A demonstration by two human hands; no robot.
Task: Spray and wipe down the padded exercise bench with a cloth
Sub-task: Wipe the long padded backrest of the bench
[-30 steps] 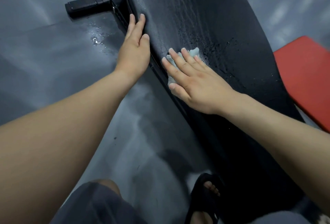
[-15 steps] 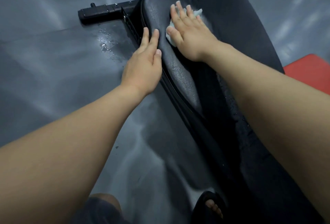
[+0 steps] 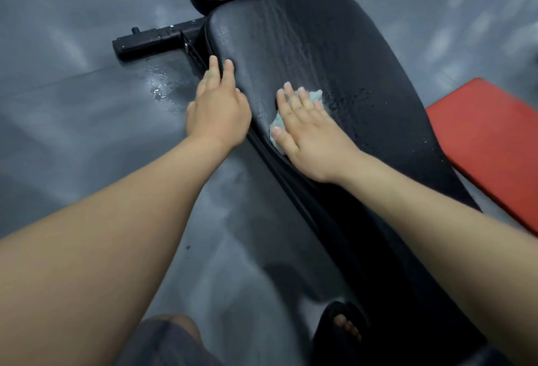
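A: Whereas the right hand (image 3: 308, 132) worked near the head end half a second back, it has now drawn the cloth (image 3: 315, 95) down to mid-pad, by the left edge.
B: Fingers?
A: Straight, pressing the cloth flat on the bench pad (image 3: 320, 39). The left hand (image 3: 218, 109) lies flat too, fingertips on the pad's left edge (bracing, I judge).
B: Meaning?
A: One stroke done; droplets (image 3: 356, 100) rightward look unwiped.
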